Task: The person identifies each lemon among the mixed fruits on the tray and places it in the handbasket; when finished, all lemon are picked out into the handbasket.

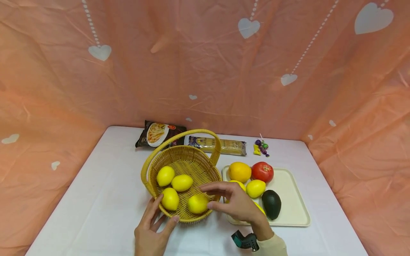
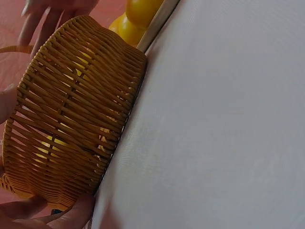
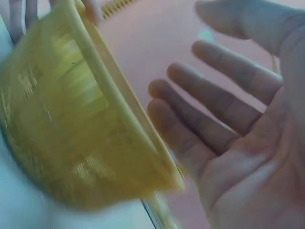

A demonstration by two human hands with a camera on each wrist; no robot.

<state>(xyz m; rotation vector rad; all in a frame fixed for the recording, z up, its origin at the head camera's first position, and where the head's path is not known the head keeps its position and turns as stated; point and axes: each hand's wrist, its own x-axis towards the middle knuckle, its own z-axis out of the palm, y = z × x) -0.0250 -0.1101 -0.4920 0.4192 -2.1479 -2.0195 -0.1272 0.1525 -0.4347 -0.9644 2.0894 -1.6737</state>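
A yellow wicker basket [image 1: 200, 170] with an arched handle stands mid-table. Several lemons lie inside it; the one at front right [image 1: 196, 204] looks blurred. My left hand [image 1: 150, 227] holds the basket at its front left, thumb at the rim and fingers along the outer side; the left wrist view shows the woven wall [image 2: 71, 105] between them. Over the right rim hovers my right hand [image 1: 238, 201], its fingertips beside the blurred lemon. In the right wrist view that hand's palm [image 3: 252, 167] shows nothing held, with fingers spread.
Right of the basket, a cream tray [image 1: 289, 192] bears an orange [image 1: 239, 172], a red pomegranate-like fruit [image 1: 262, 172], a dark avocado [image 1: 271, 204] and more lemons [image 1: 256, 188]. Behind lie a black food packet [image 1: 160, 134], a noodle pack [image 1: 224, 145] and wrapped candies [image 1: 262, 146].
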